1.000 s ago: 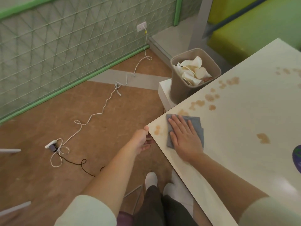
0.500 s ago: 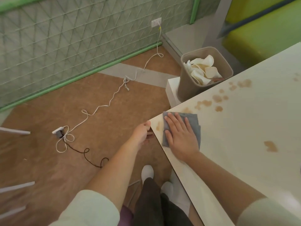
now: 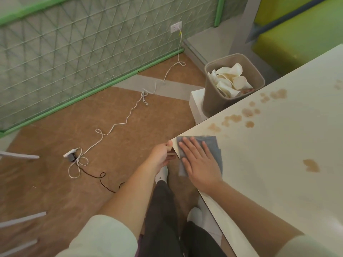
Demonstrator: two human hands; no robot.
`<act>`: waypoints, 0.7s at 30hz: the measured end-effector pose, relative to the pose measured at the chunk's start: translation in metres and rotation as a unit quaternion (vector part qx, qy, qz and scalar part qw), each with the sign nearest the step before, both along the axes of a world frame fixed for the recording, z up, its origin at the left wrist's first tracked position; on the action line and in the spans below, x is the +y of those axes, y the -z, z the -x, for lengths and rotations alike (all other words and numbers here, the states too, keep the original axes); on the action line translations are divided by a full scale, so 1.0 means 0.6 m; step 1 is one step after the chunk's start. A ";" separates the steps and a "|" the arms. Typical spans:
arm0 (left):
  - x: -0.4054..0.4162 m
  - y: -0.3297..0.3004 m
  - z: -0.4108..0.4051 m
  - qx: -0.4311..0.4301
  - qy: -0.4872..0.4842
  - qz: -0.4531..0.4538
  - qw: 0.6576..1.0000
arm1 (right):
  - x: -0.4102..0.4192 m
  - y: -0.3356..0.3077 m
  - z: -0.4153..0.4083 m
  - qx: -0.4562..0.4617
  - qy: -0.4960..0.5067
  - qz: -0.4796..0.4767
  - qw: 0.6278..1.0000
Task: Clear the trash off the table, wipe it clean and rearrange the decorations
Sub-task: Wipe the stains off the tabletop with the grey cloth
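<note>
- A taupe trash bin (image 3: 213, 101) stuffed with crumpled white paper (image 3: 229, 80) stands on a low white block (image 3: 196, 102) just beyond the tabletop (image 3: 278, 164) corner.
- A white cord (image 3: 130, 112) runs from the wall outlet (image 3: 176, 26) across the brown floor.
- Brown stains (image 3: 246, 113) dot the cream tabletop beyond the cloth; 1 larger blot (image 3: 310, 165) sits apart.
- The right hand (image 3: 201, 164) presses flat, fingers straight, on a folded blue-grey cloth (image 3: 213, 145) at the corner.
- The left hand (image 3: 160, 155) grips the tabletop edge, thumb on top.
</note>
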State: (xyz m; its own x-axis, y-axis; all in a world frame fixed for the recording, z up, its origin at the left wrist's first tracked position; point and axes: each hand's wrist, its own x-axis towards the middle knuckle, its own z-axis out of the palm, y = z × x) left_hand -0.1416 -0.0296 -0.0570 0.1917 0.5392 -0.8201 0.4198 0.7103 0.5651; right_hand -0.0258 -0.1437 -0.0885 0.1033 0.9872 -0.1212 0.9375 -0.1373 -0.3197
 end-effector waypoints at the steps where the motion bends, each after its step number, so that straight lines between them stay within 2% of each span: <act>1: 0.003 0.000 0.003 -0.004 0.002 0.001 1.000 | -0.002 0.000 -0.009 0.005 -0.011 0.004 1.000; 5: 0.023 0.004 0.010 0.000 0.028 0.003 1.000 | 0.017 -0.001 -0.060 -0.009 0.072 0.011 0.997; 8: 0.047 0.005 0.019 0.004 0.078 0.024 0.997 | 0.042 -0.004 -0.039 -0.013 0.154 0.010 0.988; 12: 0.081 -0.004 0.024 -0.001 0.178 0.040 0.983 | 0.044 -0.001 0.036 -0.011 0.113 0.007 0.993; 15: 0.103 -0.007 0.022 0.012 0.271 0.020 0.962 | 0.048 0.000 0.032 -0.013 0.118 0.006 0.993; 19: 0.130 -0.003 0.026 0.005 0.331 0.051 0.942 | 0.091 0.011 -0.006 -0.037 0.269 0.022 0.962; 21: 0.147 0.001 0.030 -0.004 0.333 0.078 0.940 | 0.110 0.012 0.025 -0.052 0.333 0.019 0.941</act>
State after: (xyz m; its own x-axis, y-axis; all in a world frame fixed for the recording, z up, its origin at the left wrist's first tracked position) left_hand -0.1597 0.0585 -0.0579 0.4504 0.1712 -0.8763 0.7969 0.3654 0.4810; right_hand -0.0406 -0.0778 -0.0957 0.7105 0.6951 -0.1098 0.6660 -0.7146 -0.2142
